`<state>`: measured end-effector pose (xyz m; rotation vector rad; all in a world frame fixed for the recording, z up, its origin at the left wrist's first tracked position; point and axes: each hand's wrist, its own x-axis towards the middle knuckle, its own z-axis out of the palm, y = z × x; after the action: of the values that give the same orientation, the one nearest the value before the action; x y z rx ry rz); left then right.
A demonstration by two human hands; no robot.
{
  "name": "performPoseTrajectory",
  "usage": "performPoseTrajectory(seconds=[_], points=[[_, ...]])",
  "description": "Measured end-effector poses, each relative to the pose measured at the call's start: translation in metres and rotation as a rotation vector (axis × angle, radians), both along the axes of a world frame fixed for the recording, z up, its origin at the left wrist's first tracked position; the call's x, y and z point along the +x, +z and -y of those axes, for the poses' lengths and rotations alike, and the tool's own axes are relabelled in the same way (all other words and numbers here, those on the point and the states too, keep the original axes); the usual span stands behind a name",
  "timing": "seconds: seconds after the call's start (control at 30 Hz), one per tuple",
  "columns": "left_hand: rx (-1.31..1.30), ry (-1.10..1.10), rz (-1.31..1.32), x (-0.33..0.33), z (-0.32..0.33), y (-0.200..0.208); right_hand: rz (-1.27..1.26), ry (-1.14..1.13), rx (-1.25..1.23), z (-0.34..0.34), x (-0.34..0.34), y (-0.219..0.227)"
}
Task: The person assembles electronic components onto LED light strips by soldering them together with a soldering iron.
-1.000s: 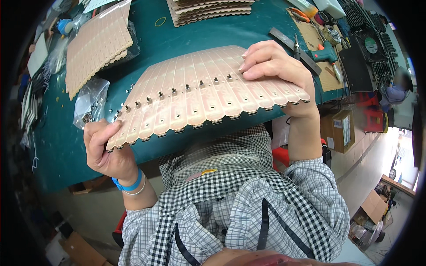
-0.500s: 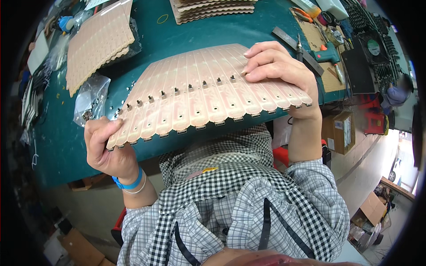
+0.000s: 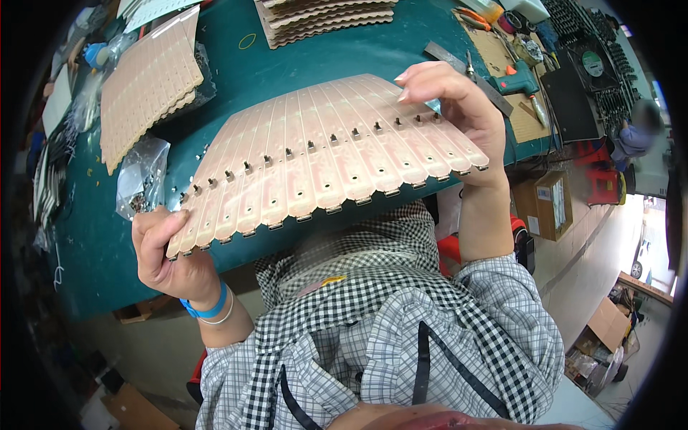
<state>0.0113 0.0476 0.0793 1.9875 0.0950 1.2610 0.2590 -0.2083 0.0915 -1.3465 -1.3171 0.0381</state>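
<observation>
A wide pinkish-beige circuit board panel (image 3: pixel 287 154), made of narrow joined strips with scalloped ends, is held tilted above the table's front edge. A row of small black switches (image 3: pixel 311 145) crosses it, and small metal connectors line its near edge. My left hand (image 3: pixel 166 244) pinches the panel's near left corner, thumb on top and fingers underneath. At the right end, my right hand (image 3: pixel 466 115) holds the panel's side, its fingers curved over the far right part and lifted off the switches. The right thumb is hidden.
More panels (image 3: pixel 154 82) lie stacked at the left, and another stack (image 3: pixel 322 18) stands at the back. A plastic bag (image 3: pixel 142 175) with small metal parts lies left. At the right are a green power tool (image 3: pixel 517 80), a metal bar (image 3: pixel 502 97) and cardboard (image 3: pixel 530 122). A person (image 3: pixel 638 136) sits farther right.
My right fingers have lifted from the panel's surface and uncovered more switches at its right end. The panel appears slightly lower and farther left, with my left hand still at its corner.
</observation>
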Motion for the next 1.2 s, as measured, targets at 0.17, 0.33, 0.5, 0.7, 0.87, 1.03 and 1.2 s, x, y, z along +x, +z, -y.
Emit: performPoseTrajectory(seconds=[0.17,0.33,0.5,0.7,0.87,1.03,1.2], points=[[-0.023,-0.007,-0.017,-0.002,-0.001,-0.001,-0.122,0.002,0.075,0.006,0.002,-0.005],[-0.013,-0.024,-0.003,0.000,0.000,0.000,-0.019,0.020,0.067,0.004,0.007,-0.005],[-0.021,-0.025,-0.009,0.000,0.000,0.000,0.017,-0.008,0.066,0.005,0.007,-0.002],[0.006,0.004,-0.016,0.000,0.002,0.002,-0.029,-0.047,0.104,0.003,-0.001,-0.003],[-0.002,-0.005,-0.019,-0.001,0.000,0.001,-0.222,-0.048,0.249,0.012,0.004,-0.013],[-0.020,-0.010,-0.015,-0.001,0.001,0.001,-0.113,-0.008,0.170,0.013,0.007,-0.012],[-0.062,-0.051,-0.029,-0.004,-0.002,-0.001,-0.083,-0.029,0.206,0.013,0.008,-0.011]])
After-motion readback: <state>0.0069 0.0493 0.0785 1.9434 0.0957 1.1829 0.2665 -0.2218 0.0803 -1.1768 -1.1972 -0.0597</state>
